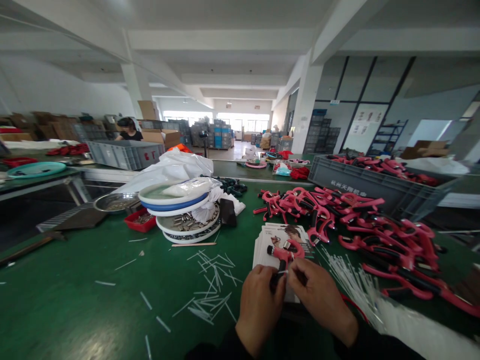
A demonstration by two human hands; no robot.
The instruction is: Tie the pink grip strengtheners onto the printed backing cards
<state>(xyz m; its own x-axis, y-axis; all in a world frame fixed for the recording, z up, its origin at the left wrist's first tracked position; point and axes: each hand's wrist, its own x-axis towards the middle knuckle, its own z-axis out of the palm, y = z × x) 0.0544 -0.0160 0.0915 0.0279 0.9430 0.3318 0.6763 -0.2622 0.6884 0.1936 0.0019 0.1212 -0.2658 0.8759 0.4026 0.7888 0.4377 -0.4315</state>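
A pink-and-black hand tool with a curved pink end (pixel 294 248) lies on a stack of printed cards (pixel 262 250) in front of me. My left hand (pixel 260 302) is closed on the tool's lower black part. My right hand (pixel 318 292) pinches at the tool's middle from the other side, where a short white strip, like a cable tie, shows between the hands. Its fingertips partly hide that strip. To the right of my right hand lies a bundle of long white cable ties (pixel 352 282). Many more pink-and-black tools (pixel 322 210) are heaped behind the cards.
Cut white tie pieces (pixel 213 275) lie scattered on the green table (pixel 93 265). Stacked round trays (pixel 187 227) hold metal parts beside a red box (pixel 139 221) and a metal bowl (pixel 114 201). A grey crate (pixel 378 187) stands back right; a person (pixel 129 131) is far left.
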